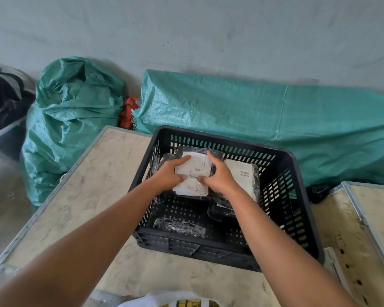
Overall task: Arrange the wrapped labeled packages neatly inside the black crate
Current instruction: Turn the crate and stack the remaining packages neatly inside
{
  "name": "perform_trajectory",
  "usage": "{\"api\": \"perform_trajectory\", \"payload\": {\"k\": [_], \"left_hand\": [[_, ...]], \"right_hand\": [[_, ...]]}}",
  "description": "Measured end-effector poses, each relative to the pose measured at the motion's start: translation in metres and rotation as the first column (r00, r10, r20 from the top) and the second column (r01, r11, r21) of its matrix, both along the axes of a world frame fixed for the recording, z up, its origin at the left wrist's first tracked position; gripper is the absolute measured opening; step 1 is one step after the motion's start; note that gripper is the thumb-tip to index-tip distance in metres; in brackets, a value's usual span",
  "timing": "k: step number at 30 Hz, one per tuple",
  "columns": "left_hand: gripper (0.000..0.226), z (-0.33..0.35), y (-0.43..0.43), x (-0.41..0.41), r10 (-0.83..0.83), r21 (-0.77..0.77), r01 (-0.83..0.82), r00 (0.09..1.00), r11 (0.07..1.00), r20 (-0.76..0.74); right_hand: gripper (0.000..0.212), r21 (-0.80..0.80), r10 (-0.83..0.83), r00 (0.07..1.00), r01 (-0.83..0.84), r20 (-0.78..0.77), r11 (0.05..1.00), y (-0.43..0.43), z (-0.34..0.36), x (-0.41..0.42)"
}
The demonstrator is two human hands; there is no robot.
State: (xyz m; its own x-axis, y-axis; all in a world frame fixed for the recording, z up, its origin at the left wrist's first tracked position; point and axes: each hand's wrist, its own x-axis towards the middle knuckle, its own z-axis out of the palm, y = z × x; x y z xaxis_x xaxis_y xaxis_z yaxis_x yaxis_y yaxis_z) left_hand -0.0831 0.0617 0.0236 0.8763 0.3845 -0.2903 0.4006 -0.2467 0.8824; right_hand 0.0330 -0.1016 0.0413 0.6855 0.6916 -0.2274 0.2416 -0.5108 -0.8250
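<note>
Label text (194, 171) blurred – hands (195, 177) perhaps cover the rest.

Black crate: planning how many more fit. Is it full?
Not full. Black crate shows bare perforated floor near its front, around the few wrapped packages.

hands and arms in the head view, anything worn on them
Nothing is worn that shows. The left hand and right hand are bare, with no gloves, rings or wristbands visible. Both forearms are uncovered right to the bottom edge of the picture, so no sleeves show. The fingers have short nails, as far as the picture shows.
</note>
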Motion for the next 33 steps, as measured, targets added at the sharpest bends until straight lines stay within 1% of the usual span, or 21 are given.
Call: {"api": "perform_trajectory", "payload": {"k": [2,4,8,11,13,17,21,24,27,30,33], "left_hand": [[0.094,-0.006,-0.005,0.005,-0.061,0.033,0.063,0.997,0.997,-0.057],[0.105,-0.011,-0.007,0.012,-0.052,0.062,0.058,0.994,0.996,-0.098],[0.115,-0.02,-0.006,0.014,-0.056,0.154,0.088,0.979,0.984,-0.197],[0.121,-0.028,-0.004,0.011,-0.106,0.219,0.162,0.963,0.962,-0.246],[0.123,-0.032,0.001,0.011,-0.141,0.245,0.205,0.956,0.948,-0.257],[0.12,-0.032,0.01,0.012,-0.167,0.231,0.234,0.947,0.944,-0.275],[0.117,-0.036,0.009,0.019,-0.187,0.28,0.306,0.905,0.91,-0.382],[0.12,-0.037,0.011,0.032,-0.208,0.281,0.359,0.869,0.89,-0.449],[0.123,-0.04,0.008,0.037,-0.207,0.259,0.356,0.861,0.898,-0.465],[0.124,-0.049,0.003,0.036,-0.19,0.257,0.332,0.871,0.908,-0.453],[0.122,-0.057,0.0,0.036,-0.159,0.264,0.306,0.872,0.915,-0.463]], "right_hand": [[0.103,-0.035,-0.019,1.0,0.02,0.015,0.999,0.006,-0.009,-0.001],[0.104,-0.079,-0.001,0.999,0.005,0.046,0.997,0.01,-0.015,-0.004],[0.106,-0.164,0.068,0.992,-0.05,0.108,0.985,0.017,-0.027,-0.01],[0.105,-0.232,0.07,0.987,-0.034,0.148,0.972,0.02,-0.036,-0.011],[0.103,-0.248,0.051,0.991,-0.018,0.127,0.969,0.02,-0.038,-0.005],[0.104,-0.31,0.035,0.997,-0.01,0.075,0.951,0.026,-0.038,0.01],[0.104,-0.388,0.032,0.999,-0.021,0.022,0.921,0.04,-0.038,0.01],[0.106,-0.424,0.023,1.0,-0.025,-0.009,0.905,0.046,-0.042,0.011],[0.108,-0.439,-0.019,1.0,0.014,-0.007,0.898,0.048,-0.047,0.009],[0.118,-0.467,-0.078,0.997,0.073,0.009,0.881,0.052,-0.056,0.0],[0.124,-0.487,-0.085,0.996,0.079,0.01,0.87,0.056,-0.068,-0.005]]}}
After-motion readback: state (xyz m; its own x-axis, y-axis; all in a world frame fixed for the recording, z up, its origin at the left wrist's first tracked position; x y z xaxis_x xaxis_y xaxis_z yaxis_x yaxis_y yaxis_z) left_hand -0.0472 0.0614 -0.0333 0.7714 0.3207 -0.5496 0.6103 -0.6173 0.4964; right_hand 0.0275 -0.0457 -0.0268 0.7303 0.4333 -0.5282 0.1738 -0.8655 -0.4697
